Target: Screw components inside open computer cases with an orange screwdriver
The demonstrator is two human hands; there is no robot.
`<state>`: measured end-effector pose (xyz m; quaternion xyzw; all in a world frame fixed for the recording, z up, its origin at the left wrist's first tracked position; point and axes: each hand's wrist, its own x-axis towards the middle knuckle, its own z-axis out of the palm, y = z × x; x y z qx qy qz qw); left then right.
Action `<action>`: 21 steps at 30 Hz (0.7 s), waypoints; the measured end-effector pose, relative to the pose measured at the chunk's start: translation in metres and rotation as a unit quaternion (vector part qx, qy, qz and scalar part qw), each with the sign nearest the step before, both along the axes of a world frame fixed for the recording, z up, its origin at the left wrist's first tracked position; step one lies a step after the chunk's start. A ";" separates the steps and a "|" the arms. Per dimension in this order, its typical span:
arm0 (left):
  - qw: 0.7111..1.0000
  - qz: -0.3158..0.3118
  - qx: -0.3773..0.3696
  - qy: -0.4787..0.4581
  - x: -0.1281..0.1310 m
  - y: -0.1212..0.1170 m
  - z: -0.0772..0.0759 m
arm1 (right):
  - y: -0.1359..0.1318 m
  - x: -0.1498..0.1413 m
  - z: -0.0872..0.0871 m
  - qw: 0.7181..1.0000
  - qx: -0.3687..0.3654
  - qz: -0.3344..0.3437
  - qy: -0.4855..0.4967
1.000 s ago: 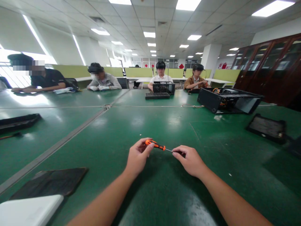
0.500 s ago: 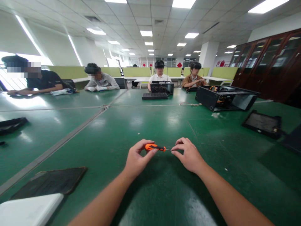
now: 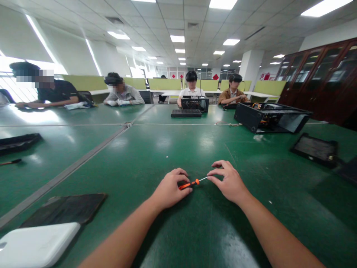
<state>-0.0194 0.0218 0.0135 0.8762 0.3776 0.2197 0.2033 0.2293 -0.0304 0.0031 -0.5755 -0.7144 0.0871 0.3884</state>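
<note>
An orange and black screwdriver is held between my hands above the green table, its shaft tilted up to the right. My left hand has its fingers curled around the handle, which the palm and fingers partly cover. At the tip of the metal shaft, my right hand pinches with thumb and forefinger, the other fingers spread apart. Whether something small sits at that tip is too fine to make out.
Far right lies an opened black computer case, with a black panel nearer. At lower left are a dark mat and a white object. Several people sit across the table, one behind another black case.
The screwdriver has turned, its tip now pointing up to the right instead of nearly level. My left hand has rolled over the handle; my right fingers have spread more. The view has shifted slightly left.
</note>
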 end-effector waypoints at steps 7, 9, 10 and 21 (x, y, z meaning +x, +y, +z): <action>1.000 0.012 0.022 -0.007 -0.001 0.000 0.003 | 0.001 0.002 -0.002 1.000 -0.026 0.005 -0.011; 0.999 0.023 0.033 -0.012 -0.002 -0.001 0.007 | 0.002 0.001 -0.006 0.999 -0.045 0.016 -0.022; 0.999 0.026 0.039 -0.014 -0.003 -0.001 0.009 | 0.002 0.000 -0.009 0.998 -0.056 0.023 -0.029; 0.999 0.005 0.017 0.047 -0.005 -0.001 0.008 | 0.001 0.002 -0.002 0.997 -0.066 0.019 -0.043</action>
